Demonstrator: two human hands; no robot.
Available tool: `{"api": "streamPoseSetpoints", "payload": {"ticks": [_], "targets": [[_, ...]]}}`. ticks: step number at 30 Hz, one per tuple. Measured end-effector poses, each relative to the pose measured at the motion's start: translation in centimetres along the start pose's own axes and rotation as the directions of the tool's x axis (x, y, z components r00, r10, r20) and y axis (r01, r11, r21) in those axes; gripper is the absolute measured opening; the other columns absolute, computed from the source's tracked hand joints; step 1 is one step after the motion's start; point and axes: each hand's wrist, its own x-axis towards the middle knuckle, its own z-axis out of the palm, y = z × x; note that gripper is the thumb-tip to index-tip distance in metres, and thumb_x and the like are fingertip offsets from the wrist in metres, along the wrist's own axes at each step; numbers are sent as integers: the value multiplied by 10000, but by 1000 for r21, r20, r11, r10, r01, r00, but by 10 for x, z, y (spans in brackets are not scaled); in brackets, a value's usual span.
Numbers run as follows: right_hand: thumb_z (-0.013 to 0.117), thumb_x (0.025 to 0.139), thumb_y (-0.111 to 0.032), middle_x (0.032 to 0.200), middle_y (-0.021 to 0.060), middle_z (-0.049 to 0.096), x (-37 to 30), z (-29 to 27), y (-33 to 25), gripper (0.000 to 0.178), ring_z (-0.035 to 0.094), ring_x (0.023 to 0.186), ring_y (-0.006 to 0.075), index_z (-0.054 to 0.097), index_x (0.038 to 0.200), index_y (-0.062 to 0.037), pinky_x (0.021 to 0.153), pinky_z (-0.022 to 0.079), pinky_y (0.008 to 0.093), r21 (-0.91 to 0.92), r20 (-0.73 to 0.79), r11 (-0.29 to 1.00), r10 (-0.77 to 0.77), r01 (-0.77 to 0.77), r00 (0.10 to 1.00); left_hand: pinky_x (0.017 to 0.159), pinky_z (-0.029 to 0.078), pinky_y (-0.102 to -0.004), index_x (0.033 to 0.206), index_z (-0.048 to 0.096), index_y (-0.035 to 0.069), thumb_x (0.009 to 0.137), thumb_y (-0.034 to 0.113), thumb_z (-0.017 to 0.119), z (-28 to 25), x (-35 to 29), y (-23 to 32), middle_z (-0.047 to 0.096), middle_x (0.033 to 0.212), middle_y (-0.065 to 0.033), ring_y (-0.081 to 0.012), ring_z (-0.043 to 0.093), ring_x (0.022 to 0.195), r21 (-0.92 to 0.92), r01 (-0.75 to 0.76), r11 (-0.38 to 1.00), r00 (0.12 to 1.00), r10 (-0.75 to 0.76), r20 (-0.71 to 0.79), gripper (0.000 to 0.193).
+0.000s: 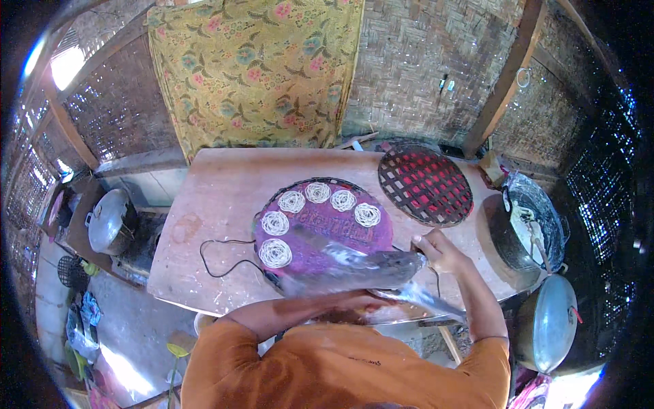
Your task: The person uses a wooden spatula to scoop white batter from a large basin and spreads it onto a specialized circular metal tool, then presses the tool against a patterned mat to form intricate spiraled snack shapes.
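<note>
Head-worn fisheye, looking down from close above table [214,180], woven wall [415,75] beyond.

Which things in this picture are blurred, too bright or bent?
Head view: the grey, elongated object at the right hand looks smeared, whereas the white, round, stringy coils are clearer; same view, glare whitens a patch of the grey floor; same view, the front edge of the pale wooden table bows.

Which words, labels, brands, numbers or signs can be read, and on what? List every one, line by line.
None can be read with certainty.
Orange shirt: small dark lettering, too small to read.
Round purple tray: reddish marks that resemble lettering, too unclear to read.
Small items on the woven wall: too small to tell.
</note>
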Motion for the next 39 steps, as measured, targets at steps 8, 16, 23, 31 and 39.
{"api": "streamPoseSetpoints", "payload": {"ticks": [8, 16, 23, 31, 39], "targets": [[666, 804, -383, 1099, 164, 500, -67, -68, -79, 648, 470, 1038, 316, 402, 1283, -34, 915, 371, 444, -176, -142, 615, -789, 769, 598, 471, 364, -238, 959, 552, 65, 851, 228, 619, 28, 126, 23, 534, 682, -64, -117, 492, 537, -316, 190, 930, 765, 61, 641, 207], [516, 900, -38, 897, 65, 533, -139, -150, -40, 271, 529, 653, 114, 425, 1154, -68, 564, 440, 264, -279, -577, 892, -452, 356, 681, 852, 452, -350, 1028, 630, 91, 773, 116, 672, 96, 238, 99, 638, 997, -92, -194, 587, 949, 731, -415, 542, 883, 46, 467, 260], [461, 941, -146, 675, 8, 429, -238, -246, 50, 210, 433, 504, 98, 428, 1146, -117, 441, 403, 243, 110, -987, 911, 51, 397, 156, 841, 487, -347, 1041, 597, 20, 794, 154, 691, 66, 270, 16, 639, 933, -71, -201, 615, 901, 914, -272, 300, 883, 455, 113, 297], [434, 965, -247, 688, 39, 492, -172, -230, 219, 136, 495, 543, 169, 389, 955, -119, 566, 490, 359, -20, -862, 458, 443, 889, -248, 840, 482, -358, 1079, 595, 100, 907, 157, 543, 110, 338, 78, 570, 1209, -96, -214, 567, 1050, -237, -650, 722, 694, 437, -572, 188], [558, 898, -327, 973, 147, 621, -158, -197, 227, 328, 598, 915, 280, 600, 1097, -69, 780, 464, 384, -65, -931, 976, 17, -210, 364, 797, 475, -324, 1062, 574, 17, 869, 59, 555, 33, 291, 110, 594, 973, -79, -183, 567, 914, -100, -839, 536, 417, 514, -749, 199]]}}
